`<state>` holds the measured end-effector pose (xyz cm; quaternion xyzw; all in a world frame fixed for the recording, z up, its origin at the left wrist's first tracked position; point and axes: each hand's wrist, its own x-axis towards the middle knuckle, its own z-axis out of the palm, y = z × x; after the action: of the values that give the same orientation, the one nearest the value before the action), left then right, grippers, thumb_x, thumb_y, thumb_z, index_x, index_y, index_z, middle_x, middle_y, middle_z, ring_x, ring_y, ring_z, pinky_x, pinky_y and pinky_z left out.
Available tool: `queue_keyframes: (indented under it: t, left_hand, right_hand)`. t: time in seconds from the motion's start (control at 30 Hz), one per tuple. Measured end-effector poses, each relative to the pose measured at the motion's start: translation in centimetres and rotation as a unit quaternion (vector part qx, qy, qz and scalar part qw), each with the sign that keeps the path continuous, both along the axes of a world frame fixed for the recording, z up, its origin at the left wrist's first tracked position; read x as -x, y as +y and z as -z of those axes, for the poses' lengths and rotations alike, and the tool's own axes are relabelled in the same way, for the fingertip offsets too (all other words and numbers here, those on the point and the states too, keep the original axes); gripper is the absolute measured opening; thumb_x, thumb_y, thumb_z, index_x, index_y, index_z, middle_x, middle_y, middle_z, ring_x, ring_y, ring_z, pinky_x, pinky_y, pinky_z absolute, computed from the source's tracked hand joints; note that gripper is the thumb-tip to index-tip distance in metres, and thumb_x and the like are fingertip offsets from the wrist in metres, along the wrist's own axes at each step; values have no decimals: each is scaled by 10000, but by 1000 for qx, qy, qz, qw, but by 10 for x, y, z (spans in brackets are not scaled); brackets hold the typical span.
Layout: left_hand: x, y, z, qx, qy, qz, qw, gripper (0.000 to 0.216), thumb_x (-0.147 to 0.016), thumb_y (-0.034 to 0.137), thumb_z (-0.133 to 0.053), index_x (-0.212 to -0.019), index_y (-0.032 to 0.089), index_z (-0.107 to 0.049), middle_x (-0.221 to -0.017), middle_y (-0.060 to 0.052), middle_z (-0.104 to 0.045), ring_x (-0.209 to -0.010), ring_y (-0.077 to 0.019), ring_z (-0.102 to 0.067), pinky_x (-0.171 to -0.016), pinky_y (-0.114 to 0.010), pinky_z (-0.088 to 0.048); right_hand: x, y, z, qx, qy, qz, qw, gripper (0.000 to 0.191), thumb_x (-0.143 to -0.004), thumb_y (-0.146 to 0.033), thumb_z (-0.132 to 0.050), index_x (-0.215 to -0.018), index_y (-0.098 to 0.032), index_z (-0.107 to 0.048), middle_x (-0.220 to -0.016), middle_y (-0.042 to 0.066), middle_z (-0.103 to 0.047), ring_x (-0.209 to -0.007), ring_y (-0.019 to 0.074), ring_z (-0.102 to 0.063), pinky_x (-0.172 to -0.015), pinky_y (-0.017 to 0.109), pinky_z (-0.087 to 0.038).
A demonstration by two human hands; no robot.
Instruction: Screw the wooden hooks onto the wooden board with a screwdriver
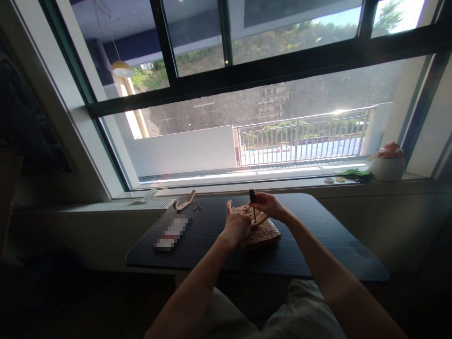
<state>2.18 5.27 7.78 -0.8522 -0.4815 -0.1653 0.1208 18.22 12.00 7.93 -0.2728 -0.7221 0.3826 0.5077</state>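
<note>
My right hand [271, 205] is closed around a screwdriver [252, 195] with a black handle. Its shaft points down, and the tip meets a light wooden piece [261, 219]. That piece rests on a thicker brown block [264, 236] with a rough or carved-looking top. From the left, my left hand [237, 225] presses and grips the wooden piece, its thumb raised; the hand hides part of the piece. A screw under the tip is too small to make out.
On the dark table [219, 256], a curved wooden part [185, 203] lies at the back left beside a few small screws [197, 207]. A pixelated flat item [172, 234] lies nearer. Behind, the window sill holds a white pot [387, 168] and green leaves [355, 174].
</note>
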Motion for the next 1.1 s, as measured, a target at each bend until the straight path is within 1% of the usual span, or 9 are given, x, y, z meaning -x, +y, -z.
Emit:
queue_keyframes:
  t: [0.17,0.43,0.63,0.83,0.97,1.1]
  left_hand:
    - [0,-1,-1,-7,-2,9,1000,185,-768,192,-525,-706,198,-699,-778,-42,-678,-985,-245,-541,-1082,-567,-34]
    - [0,-1,-1,-7,3,6,1000,183,-765,193,-532,-703,197,-704,-773,-45,-679,-979,-250,-544,-1088,-559,-43]
    - [1,1,1,-10,-3,4,1000,181,-766,201,-535,-736,217,-713,-810,-52,-667,-958,-243,-547,-1080,-583,-52]
    - [1,1,1,-5,-4,4,1000,182,-769,204,-533,-730,216,-710,-782,-42,-670,-962,-246,-549,-1083,-577,-40]
    - [1,2,2,-2,-7,4,1000,189,-777,209,-529,-729,218,-711,-790,-48,-673,-986,-252,-542,-1080,-582,-21]
    - [1,1,2,-9,-6,5,1000,202,-782,200,-519,-730,215,-713,-773,-52,-672,-957,-246,-547,-1076,-583,-32]
  right_hand:
    - [-1,-1,-1,10,5,-13,1000,306,-610,-300,-716,-875,-161,-650,-824,47,-718,-819,224,-665,-813,394,-513]
    - [0,4,1,9,-8,4,1000,317,-599,-300,-715,-870,-150,-649,-840,55,-708,-813,217,-652,-798,378,-503]
    - [-3,1,-3,10,-51,17,999,310,-661,-320,-672,-904,-127,-683,-891,75,-704,-844,229,-638,-795,373,-483]
    - [-4,3,-1,10,-71,20,997,325,-658,-386,-673,-852,-126,-698,-817,57,-702,-798,221,-633,-759,355,-481]
    - [-2,4,-1,4,-73,26,997,328,-641,-394,-678,-822,-121,-688,-795,54,-694,-774,215,-630,-742,350,-483]
    - [-1,1,-5,-3,-76,30,997,347,-652,-378,-673,-888,-123,-684,-844,63,-696,-807,218,-628,-759,354,-481]
